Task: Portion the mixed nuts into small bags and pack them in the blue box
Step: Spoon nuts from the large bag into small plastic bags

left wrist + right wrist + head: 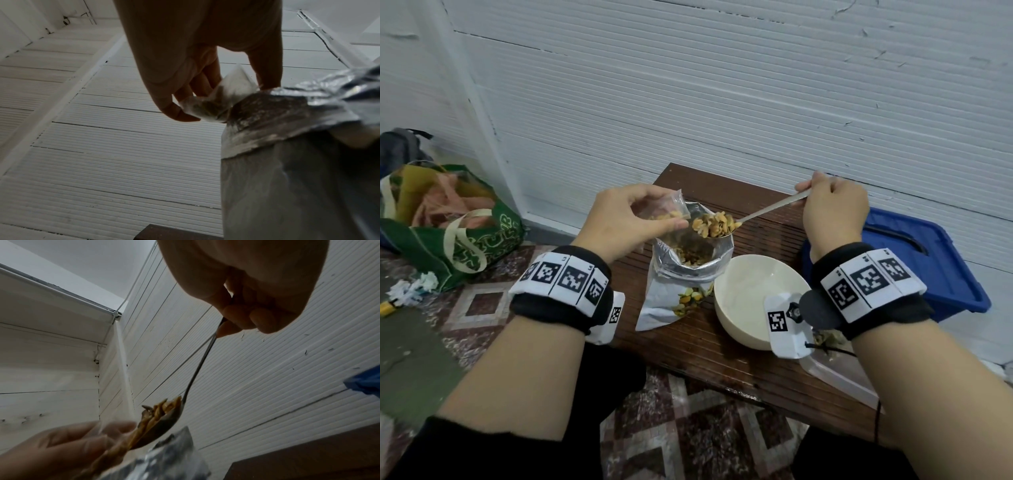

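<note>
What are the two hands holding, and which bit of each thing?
The left hand pinches a small clear bag by its open top edge. The right hand grips a metal spoon by the far end of its handle, its bowl heaped with nuts.

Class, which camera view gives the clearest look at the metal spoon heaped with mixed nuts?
The head view: the metal spoon shows whole, handle pinched in the right hand, its nut-laden bowl above the open foil pouch. The right wrist view shows it from beneath, dim and partly blurred. The left wrist view misses it.
</note>
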A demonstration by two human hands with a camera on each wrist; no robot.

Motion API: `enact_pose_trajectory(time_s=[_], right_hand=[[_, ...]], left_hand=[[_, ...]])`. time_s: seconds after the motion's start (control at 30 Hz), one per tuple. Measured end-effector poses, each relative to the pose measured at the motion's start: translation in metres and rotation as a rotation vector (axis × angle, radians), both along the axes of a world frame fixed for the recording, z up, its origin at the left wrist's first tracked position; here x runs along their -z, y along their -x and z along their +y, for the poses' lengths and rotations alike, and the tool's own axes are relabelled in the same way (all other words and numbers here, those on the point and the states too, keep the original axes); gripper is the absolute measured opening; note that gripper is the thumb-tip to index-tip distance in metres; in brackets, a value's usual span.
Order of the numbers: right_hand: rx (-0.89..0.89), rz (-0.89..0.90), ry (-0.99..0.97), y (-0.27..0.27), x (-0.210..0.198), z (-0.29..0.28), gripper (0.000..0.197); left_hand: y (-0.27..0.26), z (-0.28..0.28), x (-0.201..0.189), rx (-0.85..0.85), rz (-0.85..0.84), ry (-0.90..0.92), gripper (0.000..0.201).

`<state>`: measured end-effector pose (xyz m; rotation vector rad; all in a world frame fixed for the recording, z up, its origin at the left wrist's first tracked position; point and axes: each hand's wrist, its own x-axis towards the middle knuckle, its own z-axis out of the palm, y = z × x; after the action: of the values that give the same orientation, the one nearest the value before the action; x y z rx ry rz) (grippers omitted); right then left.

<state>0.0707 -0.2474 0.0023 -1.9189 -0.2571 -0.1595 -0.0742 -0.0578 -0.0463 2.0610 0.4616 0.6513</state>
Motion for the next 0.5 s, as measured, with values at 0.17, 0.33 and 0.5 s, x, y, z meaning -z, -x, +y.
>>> enact_pose_trajectory(time_s=[0.17,0.33,0.5], right_hand=[[-0.001,-0.001,-0.041,-0.006,-0.011,0.003,0.044],[-0.047,0.006,-0.011,0.000,-0.011,0.013,0.042],[-0.080,0.003,0.018,0.004,-0.009,0.019,0.037]], left_hand=[[-0.001,-0.003,-0.002,0.034,0.050,-0.052,0.046],[-0.006,-0.009,0.000,0.063,0.045,-0.074,0.049],[-0.010,-0.010,0.003,0.081,0.049,-0.048,0.056]])
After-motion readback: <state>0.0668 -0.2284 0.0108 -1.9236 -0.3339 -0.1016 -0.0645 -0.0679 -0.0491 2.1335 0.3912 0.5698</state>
